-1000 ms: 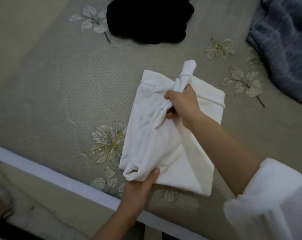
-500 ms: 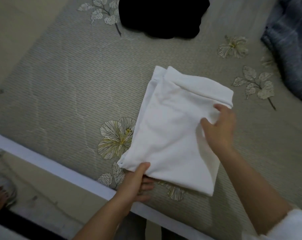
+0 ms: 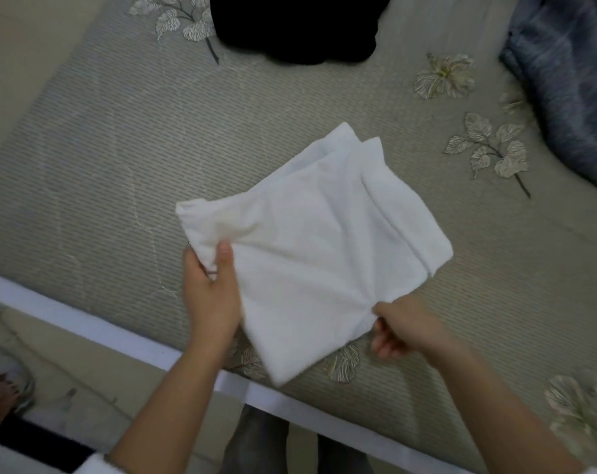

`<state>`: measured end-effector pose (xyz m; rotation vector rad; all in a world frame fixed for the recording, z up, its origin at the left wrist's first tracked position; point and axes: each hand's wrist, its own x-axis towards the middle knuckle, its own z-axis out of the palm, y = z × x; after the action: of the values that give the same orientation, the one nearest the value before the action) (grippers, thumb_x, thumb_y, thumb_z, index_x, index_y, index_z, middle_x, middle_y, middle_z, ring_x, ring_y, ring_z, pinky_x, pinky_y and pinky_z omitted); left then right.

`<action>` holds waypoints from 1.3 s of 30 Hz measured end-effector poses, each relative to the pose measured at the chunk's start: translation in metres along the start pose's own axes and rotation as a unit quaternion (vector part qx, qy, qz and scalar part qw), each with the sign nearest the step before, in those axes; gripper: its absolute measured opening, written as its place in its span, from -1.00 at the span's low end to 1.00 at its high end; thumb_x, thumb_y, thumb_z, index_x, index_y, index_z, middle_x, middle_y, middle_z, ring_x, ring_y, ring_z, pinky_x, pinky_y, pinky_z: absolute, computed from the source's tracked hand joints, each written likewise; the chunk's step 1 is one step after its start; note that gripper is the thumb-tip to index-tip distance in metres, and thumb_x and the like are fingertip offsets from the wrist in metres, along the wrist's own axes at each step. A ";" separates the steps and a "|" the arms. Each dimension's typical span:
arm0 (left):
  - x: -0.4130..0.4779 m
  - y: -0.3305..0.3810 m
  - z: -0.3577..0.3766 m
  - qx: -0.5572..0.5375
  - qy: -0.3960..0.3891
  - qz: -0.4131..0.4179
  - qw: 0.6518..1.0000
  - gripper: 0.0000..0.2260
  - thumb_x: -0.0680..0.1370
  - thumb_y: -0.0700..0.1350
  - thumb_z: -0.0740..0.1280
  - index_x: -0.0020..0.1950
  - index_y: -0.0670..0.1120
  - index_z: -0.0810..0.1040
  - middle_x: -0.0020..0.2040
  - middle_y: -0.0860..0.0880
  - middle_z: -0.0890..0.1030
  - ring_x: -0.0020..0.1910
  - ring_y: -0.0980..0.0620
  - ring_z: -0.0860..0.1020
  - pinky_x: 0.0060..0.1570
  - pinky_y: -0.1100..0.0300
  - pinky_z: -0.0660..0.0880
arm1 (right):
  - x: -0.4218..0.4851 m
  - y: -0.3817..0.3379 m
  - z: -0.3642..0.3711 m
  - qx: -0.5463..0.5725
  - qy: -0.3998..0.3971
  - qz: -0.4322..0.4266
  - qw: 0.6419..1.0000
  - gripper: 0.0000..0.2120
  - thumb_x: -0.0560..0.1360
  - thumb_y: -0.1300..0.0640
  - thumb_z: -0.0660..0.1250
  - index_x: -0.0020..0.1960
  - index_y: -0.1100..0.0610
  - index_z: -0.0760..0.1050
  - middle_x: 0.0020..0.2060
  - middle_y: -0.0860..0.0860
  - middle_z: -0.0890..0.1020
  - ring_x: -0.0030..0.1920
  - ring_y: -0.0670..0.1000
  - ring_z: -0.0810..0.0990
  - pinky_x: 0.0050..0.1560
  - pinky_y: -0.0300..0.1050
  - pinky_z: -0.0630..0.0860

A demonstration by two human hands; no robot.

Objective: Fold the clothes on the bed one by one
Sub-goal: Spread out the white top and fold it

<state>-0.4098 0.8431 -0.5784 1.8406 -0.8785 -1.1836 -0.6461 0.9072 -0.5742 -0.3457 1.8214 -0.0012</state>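
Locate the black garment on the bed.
In the head view, the black garment lies at the top centre of the bed, beyond the white cloth and left of the blue fabric.

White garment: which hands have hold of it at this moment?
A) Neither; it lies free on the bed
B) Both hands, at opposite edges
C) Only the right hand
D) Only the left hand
B: the left hand grips the near-left corner of the white garment with its thumb on top, and the right hand pinches the near-right edge.
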 end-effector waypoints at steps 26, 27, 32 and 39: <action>0.043 -0.047 -0.001 0.535 -0.107 0.235 0.804 -0.42 0.61 0.14 -0.03 0.58 0.03 -0.13 0.56 -0.08 -0.27 0.52 -0.02 -0.32 0.46 -0.04 -0.33 | 0.076 -0.127 -0.032 -0.255 0.421 -0.306 0.815 -0.65 0.61 -0.03 0.13 0.27 0.15 0.43 0.37 0.14 0.33 0.39 0.16 0.23 0.38 0.18 0.05; 0.042 -0.048 -0.001 0.533 -0.105 0.236 0.806 -0.43 0.61 0.14 -0.02 0.58 0.03 -0.13 0.55 -0.10 -0.27 0.52 -0.03 -0.32 0.46 -0.05 -0.33 | 0.075 -0.133 -0.034 -0.278 0.454 -0.351 0.770 -0.72 0.62 0.03 0.13 0.16 0.17 0.48 0.28 0.15 0.41 0.31 0.18 0.30 0.35 0.19 0.07; 0.043 -0.051 0.001 0.524 -0.082 0.210 0.821 -0.42 0.61 0.18 -0.02 0.57 0.06 -0.12 0.55 -0.11 -0.30 0.52 -0.10 -0.32 0.45 -0.16 -0.23 | 0.083 -0.143 -0.028 -0.289 0.422 -0.312 0.800 -0.72 0.62 -0.03 0.10 0.17 0.09 0.46 0.30 0.10 0.39 0.34 0.13 0.27 0.37 0.23 0.07; 0.042 -0.032 -0.006 0.406 -0.060 0.103 0.906 -0.12 0.46 0.30 0.27 0.53 0.17 -0.29 0.54 -0.01 -0.32 0.51 -0.07 -0.25 0.44 -0.15 -0.14 | 0.067 -0.081 -0.031 -0.019 0.293 -0.259 0.920 -0.24 0.38 -0.20 0.43 0.41 0.13 0.24 0.32 0.05 0.33 0.27 0.05 0.39 0.31 0.07 0.35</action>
<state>-0.3858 0.8241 -0.6219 2.2285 -1.7880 -0.8501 -0.6723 0.8082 -0.6143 -0.9262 2.2627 -0.4861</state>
